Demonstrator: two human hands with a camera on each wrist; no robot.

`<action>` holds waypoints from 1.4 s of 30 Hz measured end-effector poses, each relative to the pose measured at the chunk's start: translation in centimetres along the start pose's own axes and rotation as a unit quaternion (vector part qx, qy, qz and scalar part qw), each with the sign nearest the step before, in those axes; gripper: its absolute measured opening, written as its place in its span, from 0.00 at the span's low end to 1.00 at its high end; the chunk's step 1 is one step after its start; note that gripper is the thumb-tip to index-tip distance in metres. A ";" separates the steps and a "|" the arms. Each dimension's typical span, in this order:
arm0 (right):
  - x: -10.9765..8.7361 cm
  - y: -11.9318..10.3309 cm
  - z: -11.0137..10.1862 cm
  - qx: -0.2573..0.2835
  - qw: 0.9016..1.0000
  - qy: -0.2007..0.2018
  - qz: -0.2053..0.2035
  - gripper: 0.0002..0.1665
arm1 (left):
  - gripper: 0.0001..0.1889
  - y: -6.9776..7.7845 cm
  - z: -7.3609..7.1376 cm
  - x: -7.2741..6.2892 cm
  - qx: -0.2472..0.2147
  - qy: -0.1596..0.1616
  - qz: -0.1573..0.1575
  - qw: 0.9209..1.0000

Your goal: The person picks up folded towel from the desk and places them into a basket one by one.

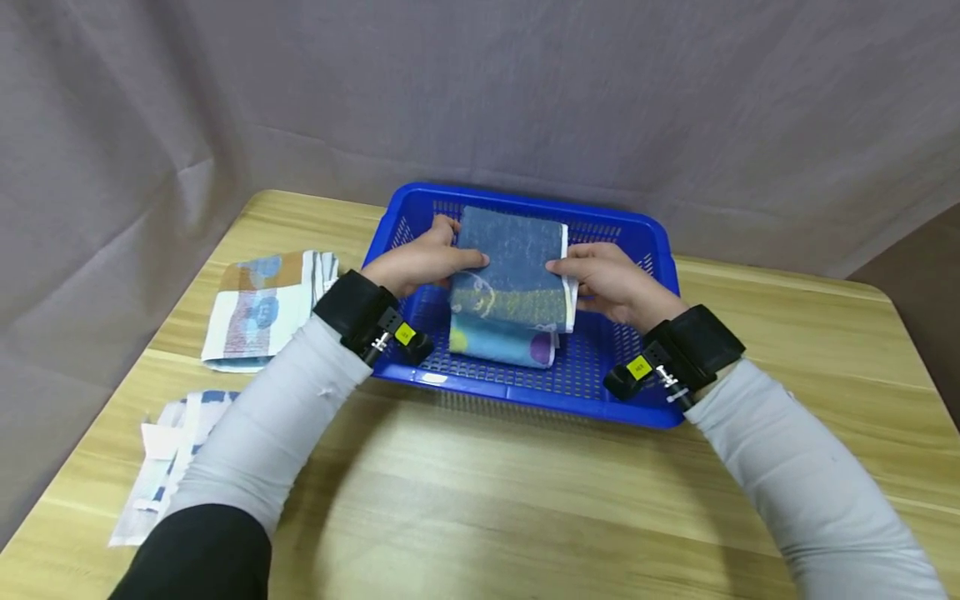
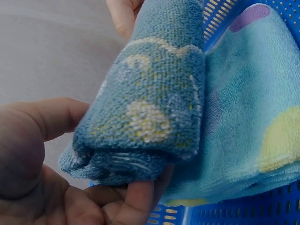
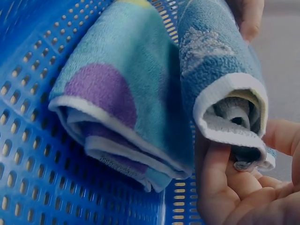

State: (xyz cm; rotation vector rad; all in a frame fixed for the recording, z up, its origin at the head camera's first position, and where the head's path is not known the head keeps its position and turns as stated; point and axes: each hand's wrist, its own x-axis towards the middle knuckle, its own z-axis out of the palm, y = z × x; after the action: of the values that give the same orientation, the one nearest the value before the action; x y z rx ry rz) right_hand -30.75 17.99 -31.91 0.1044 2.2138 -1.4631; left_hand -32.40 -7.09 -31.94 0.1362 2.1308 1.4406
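A folded dark blue towel (image 1: 513, 258) with a white edge is held between my two hands over the blue plastic basket (image 1: 517, 396). My left hand (image 1: 423, 258) pinches its left end, thumb on top and fingers beneath. On the other end my right hand (image 1: 611, 279) grips the same way. The right wrist view shows the towel's rolled layers (image 3: 232, 110) above the fingers. Below and nearer to me, a folded light blue towel (image 1: 502, 342) with purple and yellow dots lies in the basket. Part of it is hidden under the dark blue towel.
On the wooden table (image 1: 465, 492), left of the basket, lies a folded brown, white and blue towel (image 1: 262, 308). Closer to me is a white and blue cloth (image 1: 168, 458), partly covered by my left forearm. A grey curtain (image 1: 525, 100) hangs behind the table.
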 end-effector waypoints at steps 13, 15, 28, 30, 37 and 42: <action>0.0 0.4 0.3 -0.012 1.000 -0.013 0.006 0.11 | 0.45 -0.3 0.2 0.4 0.008 -0.015 -0.015 1.000; -0.1 0.4 0.4 -0.019 1.000 -0.013 0.006 0.12 | 0.46 -0.4 0.2 0.4 0.011 -0.018 -0.017 1.000; 0.3 0.6 0.8 -0.038 0.999 -0.023 0.022 0.13 | 0.51 -0.5 0.2 0.3 0.040 -0.042 -0.039 0.998; 0.4 0.8 0.9 -0.043 0.998 -0.026 0.027 0.14 | 0.50 -0.7 0.2 0.3 0.051 -0.048 -0.046 0.997; 0.4 1.0 1.1 -0.065 0.997 -0.028 0.038 0.13 | 0.39 -0.9 0.6 0.5 0.055 -0.050 -0.053 0.996; 0.4 1.0 1.3 -0.088 0.995 -0.033 0.041 0.11 | 0.17 -1.0 0.8 0.8 0.071 -0.046 -0.065 0.994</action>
State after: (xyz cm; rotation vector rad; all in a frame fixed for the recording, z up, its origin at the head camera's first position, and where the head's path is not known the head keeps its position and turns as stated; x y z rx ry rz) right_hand -30.34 17.20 -33.30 0.0853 2.2451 -1.2056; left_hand -32.42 -6.56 -33.31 0.1122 2.1231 1.1870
